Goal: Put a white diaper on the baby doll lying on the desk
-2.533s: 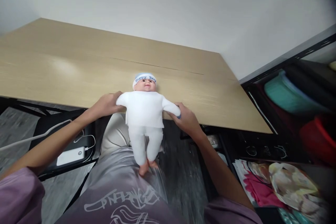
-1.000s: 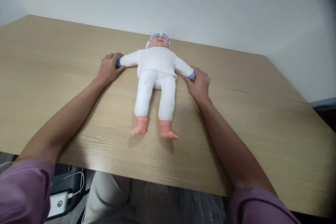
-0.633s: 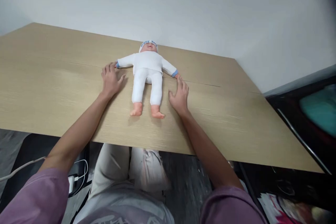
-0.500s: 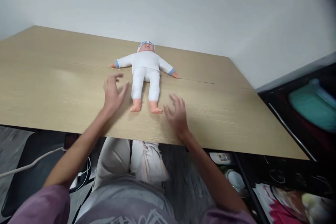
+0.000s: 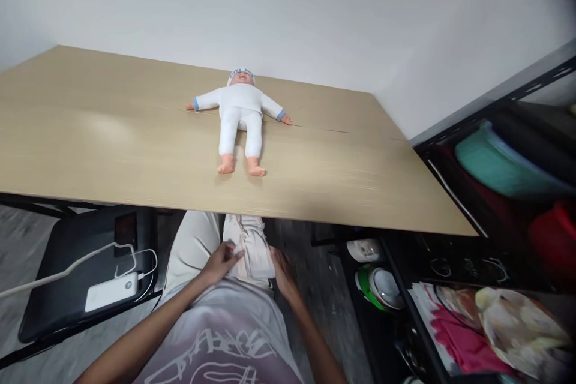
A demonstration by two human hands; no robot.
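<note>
Doll with blurred blue lettering on cap

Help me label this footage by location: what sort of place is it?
Possibly a small workroom or storeroom: a wood-look table stands by a pale wall, with a black seat at left and cluttered black shelving at right.

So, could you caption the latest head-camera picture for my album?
A doll lies face up on a table; below its front edge, the left hand and right hand flank pale cloth.
</note>
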